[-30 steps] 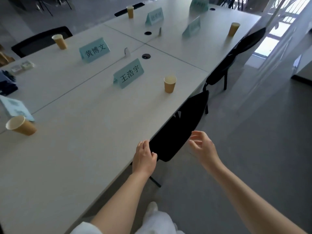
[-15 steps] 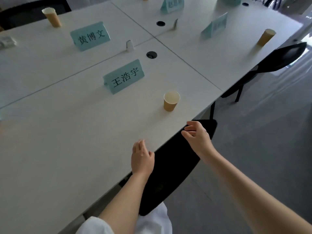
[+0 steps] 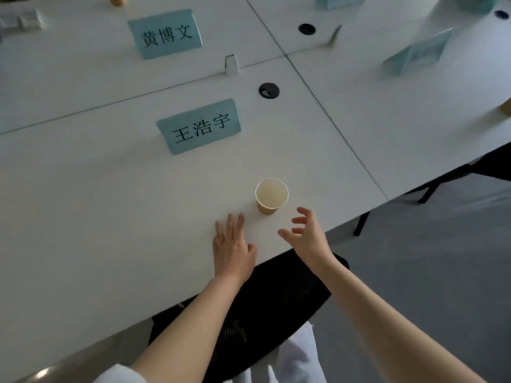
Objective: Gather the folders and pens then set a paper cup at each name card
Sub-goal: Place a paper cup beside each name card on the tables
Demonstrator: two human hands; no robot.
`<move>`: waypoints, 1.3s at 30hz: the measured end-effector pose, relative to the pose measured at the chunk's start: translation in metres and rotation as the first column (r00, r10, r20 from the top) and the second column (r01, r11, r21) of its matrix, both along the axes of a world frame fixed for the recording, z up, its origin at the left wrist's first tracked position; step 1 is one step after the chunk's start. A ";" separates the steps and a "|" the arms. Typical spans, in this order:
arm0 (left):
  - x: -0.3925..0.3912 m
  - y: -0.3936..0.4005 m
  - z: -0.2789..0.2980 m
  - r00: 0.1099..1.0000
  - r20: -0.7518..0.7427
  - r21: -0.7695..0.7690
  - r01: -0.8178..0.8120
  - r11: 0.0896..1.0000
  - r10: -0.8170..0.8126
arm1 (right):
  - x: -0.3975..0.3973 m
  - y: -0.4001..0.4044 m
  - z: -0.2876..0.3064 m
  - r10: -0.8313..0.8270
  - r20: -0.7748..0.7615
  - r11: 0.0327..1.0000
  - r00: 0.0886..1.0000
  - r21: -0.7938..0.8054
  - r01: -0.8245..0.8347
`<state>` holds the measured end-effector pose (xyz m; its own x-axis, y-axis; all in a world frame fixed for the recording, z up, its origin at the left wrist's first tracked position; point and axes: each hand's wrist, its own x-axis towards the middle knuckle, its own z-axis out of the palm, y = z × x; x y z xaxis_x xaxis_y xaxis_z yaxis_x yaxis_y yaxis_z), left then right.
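A tan paper cup (image 3: 271, 196) stands upright on the white table (image 3: 83, 217), in front of a teal name card (image 3: 199, 126). My left hand (image 3: 232, 244) lies flat on the table just left of the cup, fingers spread, holding nothing. My right hand (image 3: 307, 236) hovers just right of the cup with its fingers apart and curled toward it, not touching. A second teal name card (image 3: 166, 34) stands farther back on the neighbouring table, with a cup (image 3: 117, 0) cut off by the top edge behind it.
A black chair (image 3: 249, 313) is tucked under the table edge right below my arms. Two black cable holes (image 3: 268, 90) (image 3: 307, 29) sit in the tabletops. More teal cards (image 3: 417, 52) stand at the right, and another cup (image 3: 506, 107) shows at the right edge.
The view has moved closer to the table. Both hands went forward from the table edge and the chair back to either side of the cup.
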<state>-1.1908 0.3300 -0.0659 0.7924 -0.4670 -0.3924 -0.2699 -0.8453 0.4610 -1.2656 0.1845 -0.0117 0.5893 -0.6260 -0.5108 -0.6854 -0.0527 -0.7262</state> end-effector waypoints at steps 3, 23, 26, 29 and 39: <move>-0.006 -0.020 -0.001 0.997 0.019 0.040 -0.080 0.996 0.079 | 0.006 -0.026 -0.014 0.089 0.014 0.995 0.996 0.031 -0.090; 0.029 -0.058 -0.029 0.909 0.251 0.074 -0.362 0.929 0.334 | 0.099 -0.084 -0.049 0.371 0.266 0.929 0.890 -0.124 -0.350; 0.056 -0.068 -0.029 0.907 0.251 0.060 -0.363 0.930 0.338 | 0.128 -0.101 -0.042 0.312 0.262 0.948 0.913 -0.153 -0.280; 0.087 -0.081 -0.032 0.894 0.235 0.013 -0.395 0.919 0.381 | 0.163 -0.118 -0.037 0.270 0.250 0.956 0.930 -0.186 -0.227; 0.116 -0.103 -0.056 0.853 0.392 0.127 -0.422 0.898 0.346 | 0.267 -0.149 -0.047 0.259 0.240 0.952 0.936 -0.227 -0.205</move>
